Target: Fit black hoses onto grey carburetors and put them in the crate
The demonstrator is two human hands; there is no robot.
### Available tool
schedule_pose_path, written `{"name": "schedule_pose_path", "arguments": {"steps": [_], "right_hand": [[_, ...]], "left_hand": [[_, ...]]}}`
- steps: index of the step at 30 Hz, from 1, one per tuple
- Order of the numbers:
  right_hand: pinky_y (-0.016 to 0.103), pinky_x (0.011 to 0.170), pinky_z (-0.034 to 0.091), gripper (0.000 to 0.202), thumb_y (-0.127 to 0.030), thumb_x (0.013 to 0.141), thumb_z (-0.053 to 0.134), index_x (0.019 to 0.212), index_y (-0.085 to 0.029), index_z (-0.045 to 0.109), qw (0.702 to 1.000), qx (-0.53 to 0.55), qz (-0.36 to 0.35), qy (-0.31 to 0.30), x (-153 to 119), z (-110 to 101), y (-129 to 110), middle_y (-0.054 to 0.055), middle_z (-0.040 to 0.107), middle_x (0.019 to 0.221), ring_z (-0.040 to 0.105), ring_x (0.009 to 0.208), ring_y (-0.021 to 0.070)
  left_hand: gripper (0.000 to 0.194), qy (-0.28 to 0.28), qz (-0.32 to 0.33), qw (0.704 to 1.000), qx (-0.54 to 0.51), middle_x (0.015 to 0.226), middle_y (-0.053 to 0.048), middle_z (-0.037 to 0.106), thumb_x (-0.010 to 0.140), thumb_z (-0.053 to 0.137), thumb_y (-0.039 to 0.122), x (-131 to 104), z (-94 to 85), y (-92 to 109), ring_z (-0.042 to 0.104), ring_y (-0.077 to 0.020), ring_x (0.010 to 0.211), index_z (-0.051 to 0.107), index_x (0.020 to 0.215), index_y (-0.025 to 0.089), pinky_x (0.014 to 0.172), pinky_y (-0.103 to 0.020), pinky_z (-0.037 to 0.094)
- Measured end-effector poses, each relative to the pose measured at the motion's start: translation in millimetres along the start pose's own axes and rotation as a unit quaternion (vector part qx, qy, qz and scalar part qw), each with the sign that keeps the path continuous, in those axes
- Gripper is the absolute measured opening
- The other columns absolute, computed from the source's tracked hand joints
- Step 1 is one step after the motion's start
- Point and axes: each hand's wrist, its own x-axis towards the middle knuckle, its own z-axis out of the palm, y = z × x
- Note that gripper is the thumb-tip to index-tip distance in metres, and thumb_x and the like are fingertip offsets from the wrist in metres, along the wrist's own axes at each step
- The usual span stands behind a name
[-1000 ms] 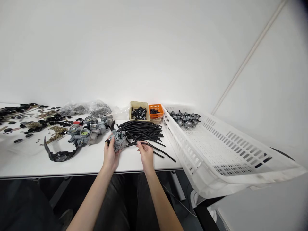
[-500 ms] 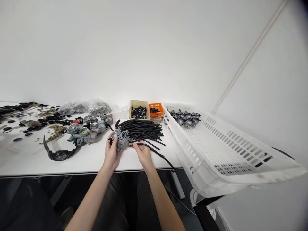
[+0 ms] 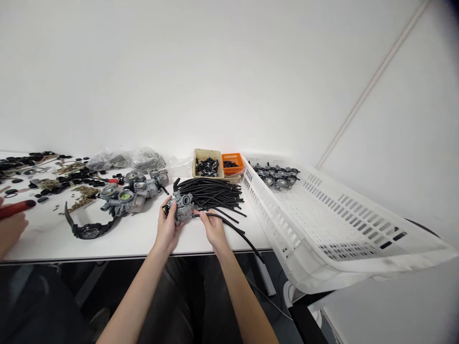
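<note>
A pair of bare hands works at a white worktop (image 3: 136, 241), seen from the head camera, just in front of a pile of black hoses (image 3: 215, 191). Immediately left of the pile's near end, the left hand (image 3: 167, 229) curls its fingers around a gray carburetor (image 3: 183, 206), gripping it just above the worktop. The right hand (image 3: 215, 229), at the pile's near side, pinches a loose black hose (image 3: 249, 240) between thumb and fingers close to the carburetor; the hose trails right and droops over the worktop's front edge.

Directly behind the pile sits a beige bin (image 3: 197, 155) of small black parts, with an orange basket (image 3: 233, 170) behind and to the right. Right of the pile, a large white crate (image 3: 353, 268) carries a cluster of carburetors (image 3: 278, 177) at its far end. To the pile's left lie several more carburetors (image 3: 131, 198), with a black wristwatch (image 3: 89, 232) in front of them, brass-colored fittings (image 3: 84, 196) beyond and clear plastic bags (image 3: 145, 160) behind. Well left of the pile, at the picture's edge, a co-worker's hand (image 3: 12, 233) grips a red tool with a dark tip (image 3: 17, 209).
</note>
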Motion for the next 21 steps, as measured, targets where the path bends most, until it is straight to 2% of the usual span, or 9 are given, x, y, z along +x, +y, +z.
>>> {"name": "schedule_pose_path", "arguments": {"steps": [5, 11, 18, 21], "right_hand": [[0.031, 0.079, 0.048, 0.026, -0.045, 0.081, 0.059, 0.075, -0.022, 0.051, 1.0, -0.006, -0.015, -0.015, -1.1, 1.7, -3.1, 0.004, 0.071, 0.09, 0.064, 0.1, 0.0228], [0.028, 0.076, 0.048, 0.022, -0.042, 0.082, 0.059, 0.078, -0.02, 0.057, 0.998, -0.041, -0.033, -0.024, -1.7, 0.8, -1.4, 0.001, 0.065, 0.083, 0.064, 0.085, 0.0173], [0.026, 0.073, 0.047, 0.023, -0.042, 0.08, 0.06, 0.074, -0.021, 0.054, 0.998, -0.037, -0.034, -0.024, -0.7, 1.0, -0.7, -0.002, 0.06, 0.073, 0.063, 0.08, 0.0161], [0.026, 0.073, 0.047, 0.025, -0.043, 0.08, 0.061, 0.073, -0.021, 0.052, 0.999, -0.037, -0.028, -0.023, -0.2, 1.8, -1.3, -0.001, 0.063, 0.075, 0.064, 0.083, 0.0171]], "left_hand": [[0.046, 0.001, -0.001, 1.0, 0.0, 0.118, -0.003, 0.061, 0.077, 0.065, 0.047, 0.4, -1.3, -1.0, 0.063, -0.0143, 0.086, 0.052, 0.12, 0.036, 0.058, -0.023, 0.053], [0.051, 0.01, 0.018, 0.999, 0.025, 0.115, -0.005, 0.062, 0.077, 0.064, 0.051, -0.9, -0.2, -0.7, 0.063, -0.0152, 0.088, 0.051, 0.123, 0.035, 0.057, -0.02, 0.051], [0.053, 0.01, 0.034, 0.999, 0.039, 0.118, -0.006, 0.061, 0.077, 0.06, 0.056, -3.4, 2.8, 0.1, 0.062, -0.0169, 0.093, 0.05, 0.124, 0.034, 0.061, -0.022, 0.053], [0.054, 0.008, 0.036, 0.998, 0.041, 0.117, -0.006, 0.061, 0.078, 0.06, 0.056, -3.8, 2.4, -0.3, 0.062, -0.0174, 0.093, 0.049, 0.125, 0.033, 0.06, -0.022, 0.053]]}}
